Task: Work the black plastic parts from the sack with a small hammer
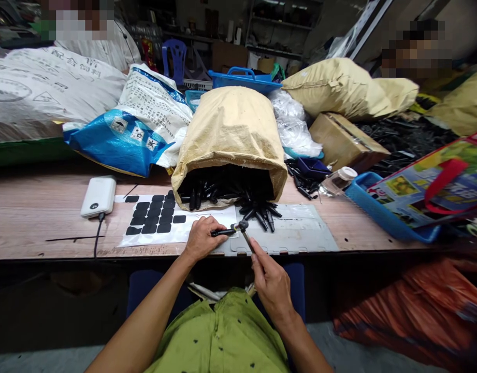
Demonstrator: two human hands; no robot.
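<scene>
Where the near edge of the bench (47, 217) meets the person's lap, in the head view, the left hand (201, 238) is closed around a small black rod-shaped part (222, 232), pinning it flat just above a pale grey mat (300, 233). The right hand (271, 282) grips the shaft of a small hammer (244, 230) low down, fingers wrapped shut, with the metal head resting on or just over the part's free end; contact cannot be told for certain.

The part looks like stiff, light moulded plastic, smooth and likely to roll or skid, so holding it along its middle seems the sound grip. It may crack if struck hard.

Just behind the hands, a tan sack (230, 140) lies on its side, spilling more black parts (257, 210) onto the mat. Left of it a white sheet of black pads (153, 217) lies beside a white power bank (98, 196). At the right edge sits a blue tray (381, 212).
</scene>
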